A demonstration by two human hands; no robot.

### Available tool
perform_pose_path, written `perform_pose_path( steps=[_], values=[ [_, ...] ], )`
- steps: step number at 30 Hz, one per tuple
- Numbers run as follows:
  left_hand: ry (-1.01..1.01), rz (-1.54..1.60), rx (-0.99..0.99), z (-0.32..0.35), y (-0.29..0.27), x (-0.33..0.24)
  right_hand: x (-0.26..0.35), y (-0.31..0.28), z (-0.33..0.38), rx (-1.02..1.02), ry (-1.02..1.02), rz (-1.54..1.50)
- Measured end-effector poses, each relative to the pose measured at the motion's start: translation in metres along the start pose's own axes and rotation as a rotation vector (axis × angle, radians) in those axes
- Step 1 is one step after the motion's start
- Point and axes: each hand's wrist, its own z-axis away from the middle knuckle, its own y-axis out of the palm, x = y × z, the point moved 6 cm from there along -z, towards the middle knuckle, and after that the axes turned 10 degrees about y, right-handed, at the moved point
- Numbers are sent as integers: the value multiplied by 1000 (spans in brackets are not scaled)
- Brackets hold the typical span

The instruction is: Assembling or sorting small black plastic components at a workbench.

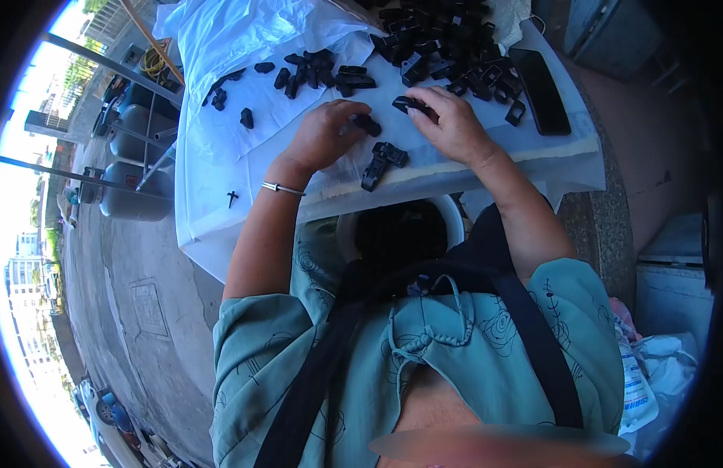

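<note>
My left hand (328, 134) is closed around a small black plastic part (367, 124), pinched between thumb and fingers. Just to its right, my right hand (452, 126) grips another black plastic piece (409, 104) by its end. The two pieces are apart, both held low above the white-covered table (209, 160). Between my hands and nearer to me lie a couple of black plastic parts (385, 162), touching each other. Farther off to the left, several similar black parts (308, 72) form a loose cluster.
A large heap of black plastic parts (455, 39) covers the table's far right. Beside it lies a black smartphone (540, 92). Crumpled clear plastic sheeting (244, 31) spreads over the far left. One small black cross-shaped piece (233, 199) sits near the left edge. Grey tanks (135, 191) stand beyond the table.
</note>
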Motion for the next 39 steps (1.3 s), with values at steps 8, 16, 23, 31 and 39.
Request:
perform_pose_path(
  steps=[8, 16, 23, 31, 39],
  values=[
    [-142, 224, -276, -6, 12, -3, 22, 20, 0, -31, -296, -33],
    [-180, 223, -266, -4, 12, -2, 17, 11, -4, -25, -202, -206],
    [-195, 224, -251, -5, 10, 0, 20, 17, 0, -15, -294, 103],
    [-206, 191, -243, -5, 5, -8, 22, 18, -1, 15, -350, 167],
    [-181, 357, -268, -1, 12, 1, 22, 20, -2, 50, -327, -87]
  ],
)
